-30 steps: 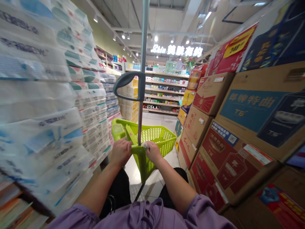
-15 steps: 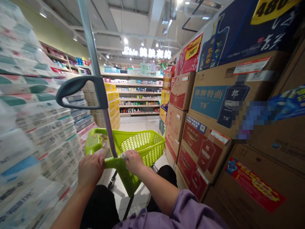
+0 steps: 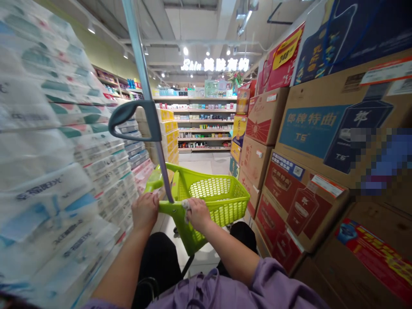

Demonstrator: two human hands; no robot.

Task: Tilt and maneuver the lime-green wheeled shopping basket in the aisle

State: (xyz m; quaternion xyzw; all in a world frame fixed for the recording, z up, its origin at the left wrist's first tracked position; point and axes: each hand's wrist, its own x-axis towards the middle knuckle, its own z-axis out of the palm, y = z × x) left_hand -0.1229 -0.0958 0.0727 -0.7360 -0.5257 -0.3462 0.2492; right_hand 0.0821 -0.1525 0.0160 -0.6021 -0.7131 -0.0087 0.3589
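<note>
A lime-green shopping cart (image 3: 227,206) with a perforated basket stands in front of me. My left hand (image 3: 145,212) is wrapped round the left part of its push bar. On the other side, my right hand (image 3: 198,214) is closed round the right part of the bar, with a small white crumpled piece (image 3: 186,205) at its fingers, possibly tissue. Between the hands a metal pole (image 3: 141,64) rises from the cart. It carries a dark grey loop handle (image 3: 135,122), which neither hand touches. My fingertips are mostly hidden beneath the bar.
Plastic-wrapped tissue packs (image 3: 64,171) are stacked high on the left. Liquor cartons (image 3: 309,128) form a wall close on the right. Yellow boxes (image 3: 169,133) stand farther ahead. The aisle floor (image 3: 206,163) leads to shelves of small goods (image 3: 206,111) below a lit sign.
The cart, pole and both hands appear farther right in view, and the scene has swung right too. The right-hand cartons look nearer. Both hands keep their hold on the bar.
</note>
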